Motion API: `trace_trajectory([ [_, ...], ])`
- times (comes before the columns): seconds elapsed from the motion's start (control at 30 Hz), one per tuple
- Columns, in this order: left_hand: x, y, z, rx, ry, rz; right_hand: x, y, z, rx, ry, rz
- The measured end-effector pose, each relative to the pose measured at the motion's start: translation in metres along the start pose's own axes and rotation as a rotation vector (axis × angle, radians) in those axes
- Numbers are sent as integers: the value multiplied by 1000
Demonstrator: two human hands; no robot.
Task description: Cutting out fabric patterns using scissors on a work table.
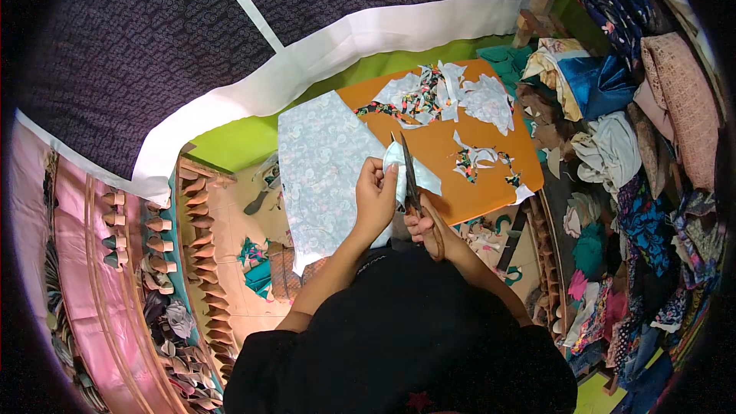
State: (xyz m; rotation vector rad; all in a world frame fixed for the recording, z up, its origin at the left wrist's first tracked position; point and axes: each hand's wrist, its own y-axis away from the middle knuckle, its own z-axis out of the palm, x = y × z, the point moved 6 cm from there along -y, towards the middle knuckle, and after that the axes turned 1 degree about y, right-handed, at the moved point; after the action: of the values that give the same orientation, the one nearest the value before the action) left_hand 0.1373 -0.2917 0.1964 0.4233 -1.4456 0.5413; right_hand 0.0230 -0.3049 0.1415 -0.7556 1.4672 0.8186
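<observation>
At twelve o'clock from me, my left hand [376, 193] pinches a pale cloth piece [393, 156] between thumb and fingers; my right hand [421, 226] curls its fingers around scissors [411, 175] pointing toward eleven. Scraps [434, 93] lie toward one o'clock on the orange table [433, 146].

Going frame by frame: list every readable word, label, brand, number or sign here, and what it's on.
None can be read.
Shirt: a tiny pale mark near the top, perhaps lettering, too small to read; a red star near the picture's lower edge.
Scissors, held cloth, table: no lettering seen.
</observation>
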Motion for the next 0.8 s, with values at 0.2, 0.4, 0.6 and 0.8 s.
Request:
trace_trajectory([
  [0.2,-2,0,0,22,1,32,19,3,3,25,-134,109],
  [0.4,4,1,2,9,-40,40,37,-3,0,73,-148,144],
  [0.6,1,3,1,29,-15,36,32,1,3,54,-286,113],
  [0.8,-4,5,1,24,-24,57,26,-2,1,80,22,51],
])
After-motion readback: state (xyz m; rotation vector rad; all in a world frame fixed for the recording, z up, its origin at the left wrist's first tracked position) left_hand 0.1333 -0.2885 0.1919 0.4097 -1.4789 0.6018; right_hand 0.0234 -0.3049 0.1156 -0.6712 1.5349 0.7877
